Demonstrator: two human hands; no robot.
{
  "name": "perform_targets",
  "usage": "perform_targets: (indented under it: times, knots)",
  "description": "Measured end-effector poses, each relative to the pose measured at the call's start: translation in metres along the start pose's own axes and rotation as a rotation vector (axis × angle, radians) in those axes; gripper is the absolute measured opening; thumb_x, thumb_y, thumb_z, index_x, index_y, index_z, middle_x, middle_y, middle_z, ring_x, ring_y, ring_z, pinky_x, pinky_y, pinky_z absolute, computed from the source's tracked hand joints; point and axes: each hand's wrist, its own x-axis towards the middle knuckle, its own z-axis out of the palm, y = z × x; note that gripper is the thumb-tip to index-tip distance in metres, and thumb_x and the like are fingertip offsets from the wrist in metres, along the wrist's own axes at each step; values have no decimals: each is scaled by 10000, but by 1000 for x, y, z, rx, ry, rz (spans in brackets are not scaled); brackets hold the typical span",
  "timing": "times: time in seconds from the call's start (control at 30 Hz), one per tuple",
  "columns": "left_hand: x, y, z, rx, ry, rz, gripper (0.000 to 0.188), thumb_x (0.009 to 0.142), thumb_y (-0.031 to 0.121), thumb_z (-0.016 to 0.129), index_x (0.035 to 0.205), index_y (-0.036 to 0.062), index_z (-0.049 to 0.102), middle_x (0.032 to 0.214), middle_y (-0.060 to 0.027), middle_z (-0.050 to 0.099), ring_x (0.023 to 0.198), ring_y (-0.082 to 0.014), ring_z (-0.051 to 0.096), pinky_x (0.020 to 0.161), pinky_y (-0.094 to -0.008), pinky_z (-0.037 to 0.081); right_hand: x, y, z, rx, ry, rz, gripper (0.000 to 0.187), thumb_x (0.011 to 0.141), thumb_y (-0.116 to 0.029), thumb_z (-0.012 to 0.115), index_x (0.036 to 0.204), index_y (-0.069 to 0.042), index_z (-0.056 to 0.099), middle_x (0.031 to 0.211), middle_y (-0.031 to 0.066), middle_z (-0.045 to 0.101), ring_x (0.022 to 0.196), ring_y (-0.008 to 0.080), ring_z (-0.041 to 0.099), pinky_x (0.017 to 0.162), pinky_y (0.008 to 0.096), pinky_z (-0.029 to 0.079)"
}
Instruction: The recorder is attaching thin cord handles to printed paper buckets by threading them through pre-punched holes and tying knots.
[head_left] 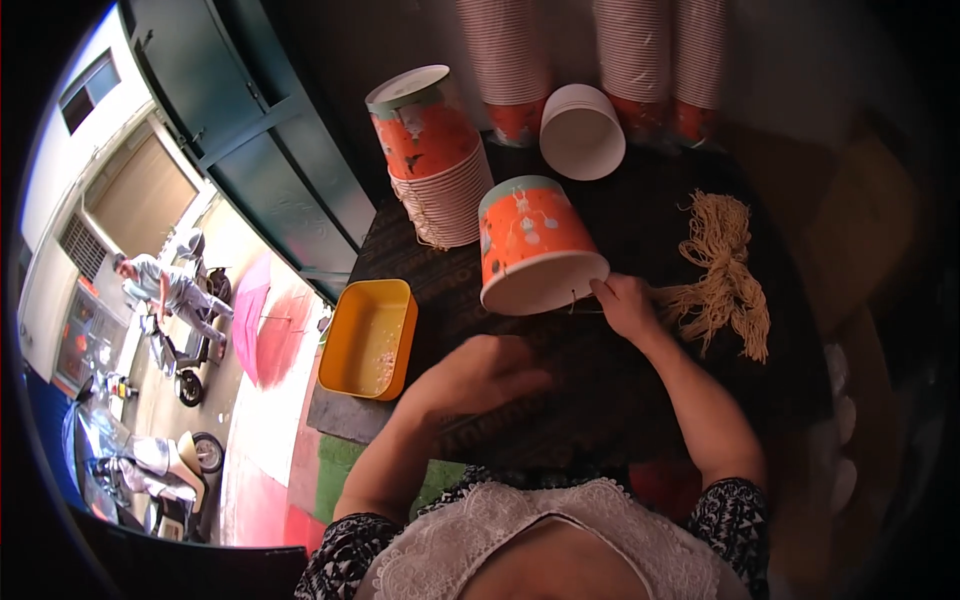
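An orange paper bucket [535, 235] with a green band and pale printed figures lies tipped on the dark table, its white mouth toward me. My right hand [628, 308] is closed on the right side of its rim. A thin piece of cord [574, 297] seems to show at the rim beside those fingers. My left hand [488, 372] hovers over the table between the bucket and a yellow plastic tray [332, 345]; its fingers are smeared by motion. Small pale bits lie in the tray. Right of my right hand lies a bundle of beige cords [722, 270].
A stack of nested orange buckets [430, 160] stands at the back left, cords hanging down its side. Behind are a loose white bucket [582, 135] and tall wrapped stacks [632, 60]. A green metal door [250, 130] opens onto a street with a person and scooters.
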Motion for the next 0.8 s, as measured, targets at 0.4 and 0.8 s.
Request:
perform_targets:
  times: [0.4, 0.8]
  knots:
    - [-16, -18, -38, -334, 676, -28, 526, 930, 329, 627, 1319, 33, 432, 1228, -198, 547, 1101, -217, 570, 927, -319, 450, -10, -25, -3, 38, 191, -415, 39, 858, -38, 583, 851, -4, 602, 678, 202, 604, 644, 369, 640, 495, 390, 478]
    - [-18, -8, -44, -630, 586, 36, 405, 920, 216, 649, 1235, 7, 506, 1040, -77, 633, 939, -102, 588, 848, -249, 464, -11, -25, -3, 39, 190, -563, 62, 862, -66, 578, 854, -13, 610, 662, 180, 604, 617, 339, 638, 505, 390, 495]
